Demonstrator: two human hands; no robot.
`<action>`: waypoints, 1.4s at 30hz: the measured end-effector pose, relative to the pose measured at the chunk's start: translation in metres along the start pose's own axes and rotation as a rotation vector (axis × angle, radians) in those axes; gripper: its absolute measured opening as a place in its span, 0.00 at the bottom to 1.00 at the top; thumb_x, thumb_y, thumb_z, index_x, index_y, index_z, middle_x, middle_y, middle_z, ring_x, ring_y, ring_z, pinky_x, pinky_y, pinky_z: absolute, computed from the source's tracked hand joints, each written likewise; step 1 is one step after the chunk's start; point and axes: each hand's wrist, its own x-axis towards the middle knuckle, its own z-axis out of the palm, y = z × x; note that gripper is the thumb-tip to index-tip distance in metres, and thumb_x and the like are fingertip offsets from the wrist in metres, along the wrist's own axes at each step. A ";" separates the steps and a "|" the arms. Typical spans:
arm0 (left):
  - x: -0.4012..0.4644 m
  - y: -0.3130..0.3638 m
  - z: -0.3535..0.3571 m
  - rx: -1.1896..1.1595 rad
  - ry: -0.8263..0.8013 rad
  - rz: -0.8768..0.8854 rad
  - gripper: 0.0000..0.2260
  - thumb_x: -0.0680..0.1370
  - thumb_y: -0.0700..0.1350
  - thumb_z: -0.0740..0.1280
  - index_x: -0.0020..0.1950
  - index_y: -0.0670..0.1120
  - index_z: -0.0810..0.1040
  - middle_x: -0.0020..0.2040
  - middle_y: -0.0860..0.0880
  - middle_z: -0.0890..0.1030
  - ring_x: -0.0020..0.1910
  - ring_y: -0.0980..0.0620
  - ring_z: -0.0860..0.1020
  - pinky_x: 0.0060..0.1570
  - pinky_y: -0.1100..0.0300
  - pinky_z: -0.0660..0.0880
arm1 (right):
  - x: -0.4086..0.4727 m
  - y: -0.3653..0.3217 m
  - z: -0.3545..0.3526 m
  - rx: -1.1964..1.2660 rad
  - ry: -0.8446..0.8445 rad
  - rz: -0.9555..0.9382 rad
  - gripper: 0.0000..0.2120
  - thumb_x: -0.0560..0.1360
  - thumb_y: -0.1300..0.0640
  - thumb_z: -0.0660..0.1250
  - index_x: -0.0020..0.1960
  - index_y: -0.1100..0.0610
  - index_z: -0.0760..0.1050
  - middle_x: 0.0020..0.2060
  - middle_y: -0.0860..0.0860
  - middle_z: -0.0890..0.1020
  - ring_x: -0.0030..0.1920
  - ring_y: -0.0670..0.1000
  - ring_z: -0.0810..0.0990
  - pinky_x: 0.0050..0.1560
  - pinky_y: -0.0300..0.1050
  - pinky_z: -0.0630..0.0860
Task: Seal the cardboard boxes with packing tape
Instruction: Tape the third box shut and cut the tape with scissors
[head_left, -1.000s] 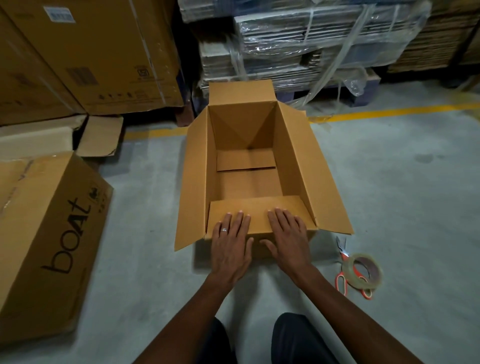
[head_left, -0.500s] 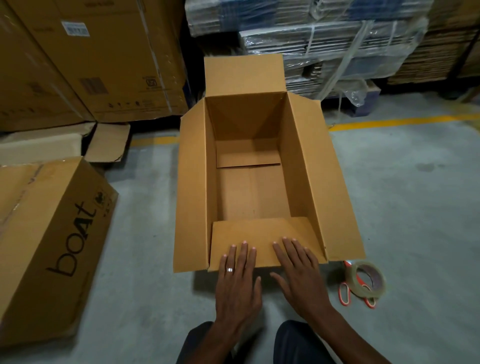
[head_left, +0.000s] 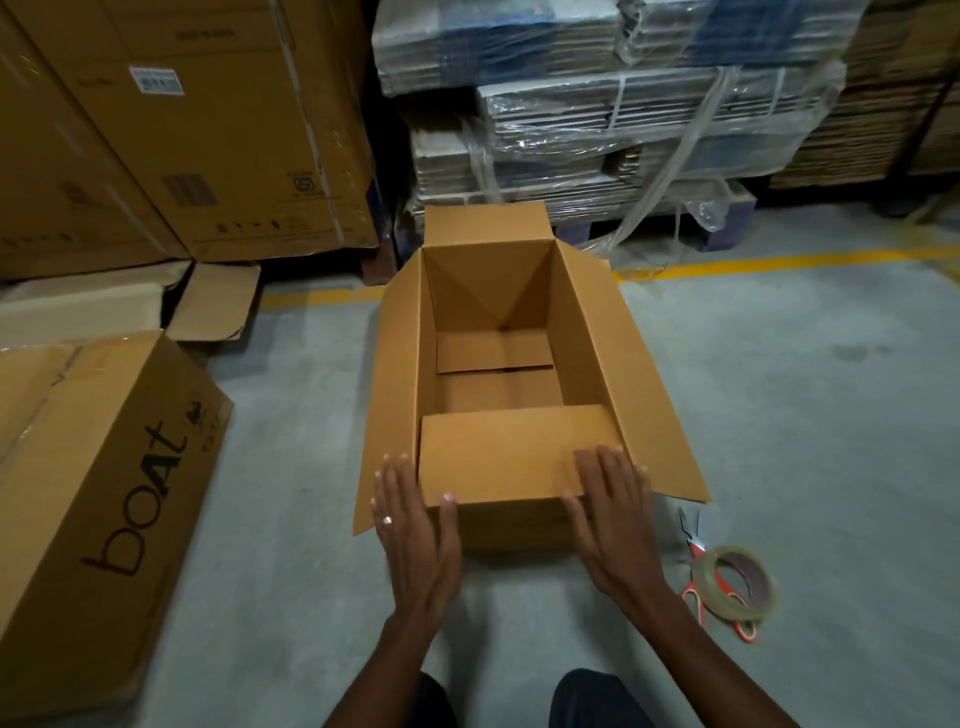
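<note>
**Fingers flat at the near flap: folding begun, no tape laid**

Fingers of the left hand (head_left: 415, 535) and right hand (head_left: 613, 519) lie straight, gripping nothing, at the near corners of the open box (head_left: 493, 374) on the floor. Near flap (head_left: 498, 457) folded in; three flaps stand open. Tape roll (head_left: 737, 582) lies untouched on scissors (head_left: 696, 551), near right.

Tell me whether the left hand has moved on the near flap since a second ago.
Yes. The left hand has slid off the top of the near flap toward the left, and now sits at the flap's left corner, fingers straight.
</note>
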 end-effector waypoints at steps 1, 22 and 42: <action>0.010 0.001 -0.002 -0.085 -0.003 -0.101 0.35 0.81 0.65 0.51 0.85 0.51 0.47 0.85 0.51 0.46 0.83 0.52 0.44 0.80 0.46 0.44 | 0.009 0.000 -0.005 -0.016 0.075 0.075 0.31 0.83 0.36 0.47 0.81 0.49 0.58 0.82 0.54 0.57 0.82 0.55 0.48 0.80 0.60 0.45; -0.042 0.018 -0.031 -0.377 -0.124 -0.501 0.38 0.76 0.73 0.56 0.78 0.50 0.65 0.72 0.46 0.71 0.69 0.45 0.71 0.67 0.46 0.69 | -0.028 0.011 -0.035 0.430 -0.105 0.620 0.51 0.66 0.16 0.42 0.80 0.44 0.59 0.74 0.54 0.72 0.71 0.63 0.73 0.70 0.68 0.69; 0.321 0.047 0.050 0.006 -0.328 0.008 0.29 0.86 0.56 0.55 0.84 0.46 0.52 0.83 0.44 0.57 0.81 0.43 0.57 0.79 0.46 0.57 | 0.267 0.034 0.010 -0.018 -0.117 0.184 0.39 0.82 0.34 0.53 0.82 0.58 0.48 0.82 0.58 0.53 0.81 0.60 0.54 0.78 0.63 0.59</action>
